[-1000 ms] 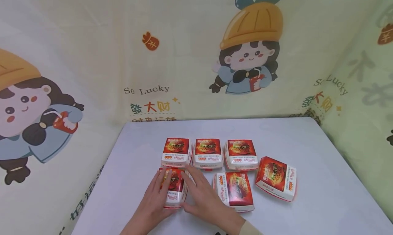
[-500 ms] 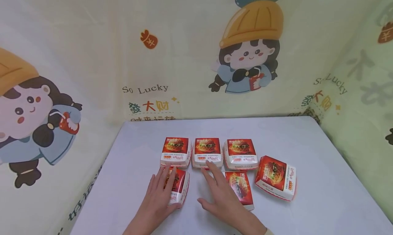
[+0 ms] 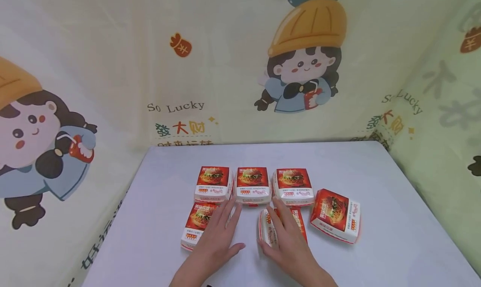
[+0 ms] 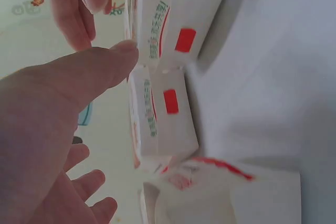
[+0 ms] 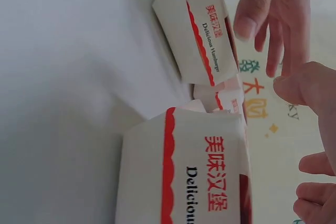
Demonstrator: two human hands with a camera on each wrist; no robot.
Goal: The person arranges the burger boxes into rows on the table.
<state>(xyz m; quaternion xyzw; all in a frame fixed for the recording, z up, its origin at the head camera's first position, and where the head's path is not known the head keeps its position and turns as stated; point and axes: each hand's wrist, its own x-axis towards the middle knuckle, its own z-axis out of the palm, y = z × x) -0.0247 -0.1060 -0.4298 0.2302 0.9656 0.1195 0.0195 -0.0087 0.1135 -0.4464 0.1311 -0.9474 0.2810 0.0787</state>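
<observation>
My left hand (image 3: 216, 239), fingers straight and spread, overlaps the right side of the front-left hamburger box (image 3: 196, 220) in the head view. That red-and-white carton lies slightly turned. Over the front-middle hamburger box (image 3: 267, 228) is my right hand (image 3: 291, 243), its fingers extended and partly hiding the printed lid. In the left wrist view, the left thumb (image 4: 100, 72) stands out from the palm beside white box sides. The right wrist view has a box wall (image 5: 199, 166) with red lettering close by, the right thumb (image 5: 302, 85) above it. Neither hand grips anything.
Behind the hands, three matching boxes stand in a row: left (image 3: 213, 180), middle (image 3: 252, 180) and right (image 3: 293, 182). Another box (image 3: 334, 214) sits angled at the right. A cartoon-printed cloth (image 3: 229, 70) encloses the white table (image 3: 391, 237) at the back and sides.
The front-left box has shifted left and turned a little. My right hand has moved right, from the front-left box onto the front-middle one. My left hand has come rightward.
</observation>
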